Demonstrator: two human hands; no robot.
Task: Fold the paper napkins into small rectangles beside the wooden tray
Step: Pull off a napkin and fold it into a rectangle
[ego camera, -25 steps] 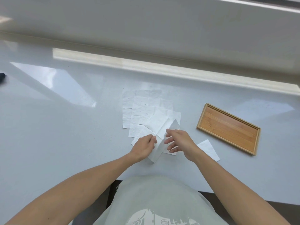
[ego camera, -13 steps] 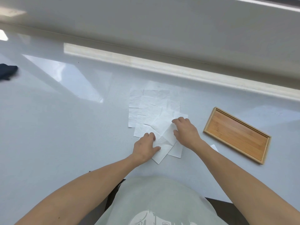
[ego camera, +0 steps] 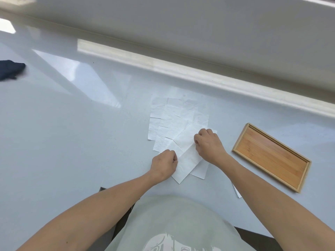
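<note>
Several white paper napkins (ego camera: 174,116) lie overlapping on the white counter. On top of them, nearest me, is a napkin folded into a long strip (ego camera: 186,160), lying diagonally. My left hand (ego camera: 164,164) presses its near left edge with curled fingers. My right hand (ego camera: 208,144) presses the strip's far right part, fingers curled down onto the paper. The empty wooden tray (ego camera: 271,156) lies to the right of my right hand. A small folded napkin (ego camera: 237,192) peeks out from under my right forearm, beside the tray.
A dark blue cloth (ego camera: 10,70) lies at the far left of the counter (ego camera: 72,142). A raised white ledge (ego camera: 181,69) runs along the back. The counter's near edge is right by my body.
The napkin, held up between both hands a second ago, now lies flat as a folded strip. My right hand moved away from me along it; my left stayed near its near end.
</note>
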